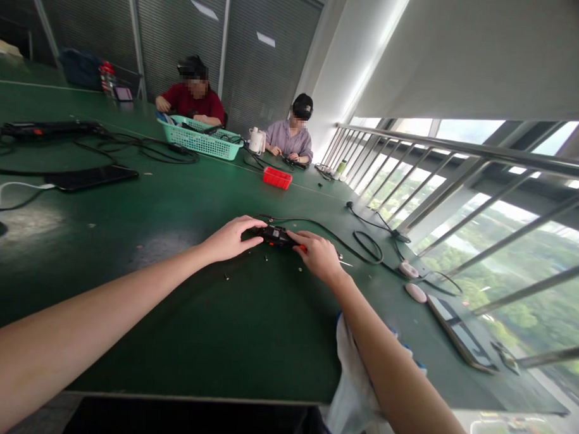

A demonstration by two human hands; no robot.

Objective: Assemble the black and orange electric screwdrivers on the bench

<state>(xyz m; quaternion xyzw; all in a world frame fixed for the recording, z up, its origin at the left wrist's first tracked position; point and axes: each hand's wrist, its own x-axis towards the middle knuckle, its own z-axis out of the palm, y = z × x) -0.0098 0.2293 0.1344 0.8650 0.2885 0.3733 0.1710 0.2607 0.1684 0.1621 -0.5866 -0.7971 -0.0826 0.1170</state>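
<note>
A small black device with orange parts [276, 236] lies low over the green table [248, 323] between my hands. My left hand [232, 239] pinches its left end between thumb and fingers. Across the right end is my right hand [318, 255], its fingers closed over the device and partly hiding it and an orange piece. A black cable [313, 222] runs behind the device and off to the right. Tiny dark screws or bits [226, 277] are scattered nearby, too small to name surely. A thin metal rod [345, 263] lies just right of my right hand.
Beneath my right forearm a white cloth [353, 377] hangs over the table edge. A phone [461, 334] lies at right by the railing [486, 154]. Farther back are a red tray [277, 178], a turquoise basket [201, 140] and two seated people. Another dark phone [94, 177] lies left.
</note>
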